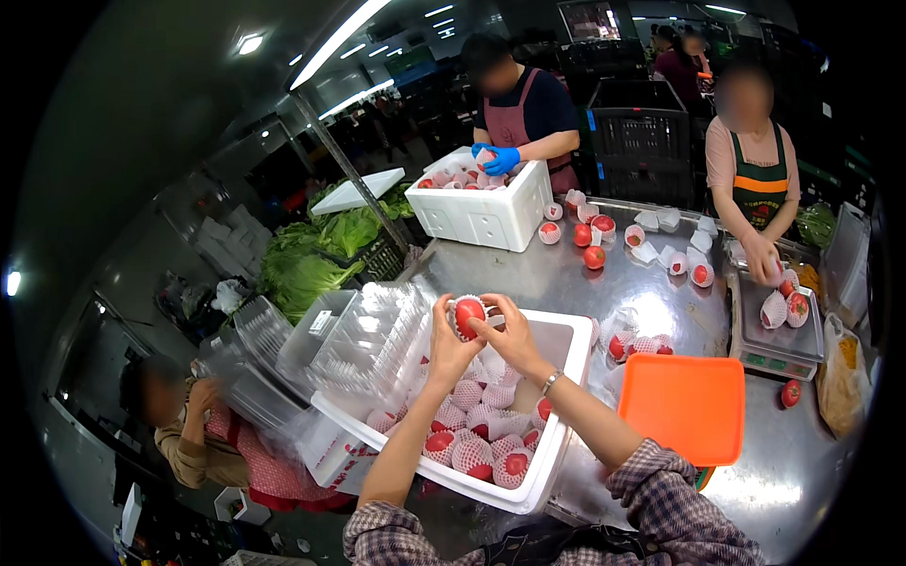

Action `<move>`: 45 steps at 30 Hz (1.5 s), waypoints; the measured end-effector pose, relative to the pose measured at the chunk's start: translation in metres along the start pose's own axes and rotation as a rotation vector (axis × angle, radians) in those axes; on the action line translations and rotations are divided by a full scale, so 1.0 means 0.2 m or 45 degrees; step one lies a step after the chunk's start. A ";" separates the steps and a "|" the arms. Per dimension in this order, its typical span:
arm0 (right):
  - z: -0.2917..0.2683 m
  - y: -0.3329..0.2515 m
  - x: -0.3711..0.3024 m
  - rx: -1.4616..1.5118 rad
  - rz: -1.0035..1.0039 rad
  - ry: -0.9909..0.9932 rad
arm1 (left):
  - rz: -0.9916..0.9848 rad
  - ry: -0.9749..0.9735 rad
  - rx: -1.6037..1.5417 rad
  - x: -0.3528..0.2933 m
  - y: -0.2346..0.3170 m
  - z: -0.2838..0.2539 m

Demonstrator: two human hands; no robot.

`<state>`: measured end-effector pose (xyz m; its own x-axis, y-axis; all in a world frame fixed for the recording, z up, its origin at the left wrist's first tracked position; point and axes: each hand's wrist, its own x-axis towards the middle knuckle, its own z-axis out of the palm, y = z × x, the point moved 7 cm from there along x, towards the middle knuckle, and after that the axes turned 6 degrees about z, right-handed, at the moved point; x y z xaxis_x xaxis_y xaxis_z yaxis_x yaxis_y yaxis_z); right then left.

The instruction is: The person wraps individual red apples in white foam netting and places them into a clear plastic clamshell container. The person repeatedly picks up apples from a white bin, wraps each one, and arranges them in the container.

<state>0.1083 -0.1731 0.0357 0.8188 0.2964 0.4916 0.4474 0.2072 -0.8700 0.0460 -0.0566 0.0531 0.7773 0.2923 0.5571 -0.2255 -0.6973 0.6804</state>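
A red tomato (467,319) with a white foam net around it is held up over the near end of a white foam box (559,451). My left hand (449,341) grips it from the left side, fingers curled about the net. From the right, my right hand (514,338) closes on it, thumb against the red skin. Below my wrists, several tomatoes in pinkish-white foam nets (472,457) fill the box. Stacked clear plastic trays (370,341) lean over the box's left edge.
An orange lid (681,407) lies on the metal table (755,500) at the right. Across it, a blue-gloved person (524,108) handles tomatoes over another foam box (495,217). Another person (752,160) works at a scale (776,340). Leafy greens (307,255) sit left; a seated person (212,443) is nearby.
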 end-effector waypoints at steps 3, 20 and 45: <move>0.04 0.14 0.02 0.343 0.296 -0.141 | 0.142 0.097 0.055 -0.03 0.05 0.01; -0.01 0.41 0.03 0.886 0.814 -0.121 | -0.472 0.045 -0.799 -0.07 -0.22 0.11; -0.21 0.40 0.09 1.066 0.448 0.367 | -0.953 -0.011 -1.934 -0.07 -0.31 0.16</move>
<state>0.1740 -0.1904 -0.0256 0.9646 0.2509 0.0809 -0.1534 0.7836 -0.6021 0.0670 -0.0390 -0.0117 0.9689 0.2360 -0.0745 -0.1488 0.7961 0.5866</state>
